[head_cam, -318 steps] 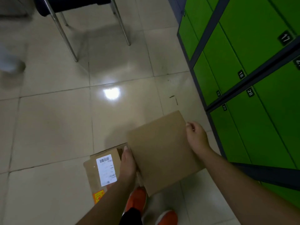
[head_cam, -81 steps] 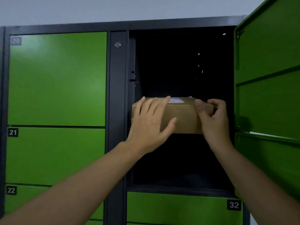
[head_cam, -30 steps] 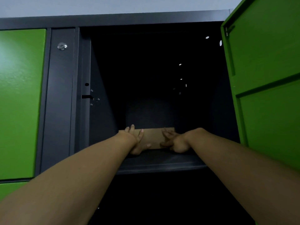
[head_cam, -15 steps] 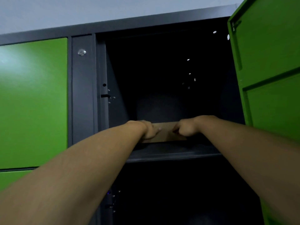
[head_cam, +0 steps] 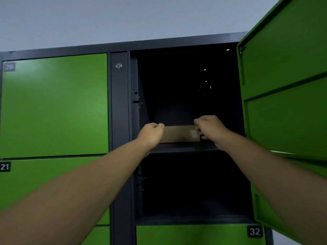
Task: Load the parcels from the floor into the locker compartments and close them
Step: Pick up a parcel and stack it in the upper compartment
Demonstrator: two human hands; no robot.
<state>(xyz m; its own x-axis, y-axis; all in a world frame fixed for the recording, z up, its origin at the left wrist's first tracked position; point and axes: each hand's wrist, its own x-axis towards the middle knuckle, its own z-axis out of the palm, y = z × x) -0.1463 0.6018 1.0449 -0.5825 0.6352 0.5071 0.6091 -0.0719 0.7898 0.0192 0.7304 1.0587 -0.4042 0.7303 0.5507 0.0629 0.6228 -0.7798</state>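
A flat brown cardboard parcel [head_cam: 178, 133] with a pale label lies on the shelf [head_cam: 184, 149] of the open top locker compartment. My left hand [head_cam: 151, 134] is curled at the parcel's left end and my right hand [head_cam: 209, 129] at its right end; whether the fingers still grip it is hard to tell. The compartment's green door [head_cam: 284, 82] stands swung open to the right. Below the shelf a second dark compartment [head_cam: 192, 188] is open too, and I see nothing inside it.
Closed green doors numbered 20 [head_cam: 54, 105] and 21 [head_cam: 44, 179] fill the left column. Door 32 [head_cam: 194, 235] is shut under the open compartments. A dark grey post with a lock [head_cam: 118, 66] divides the columns. Grey wall lies above the locker.
The view has pulled back from the locker. Both hands have drawn back toward the front of the shelf while the parcel stays lying inside.
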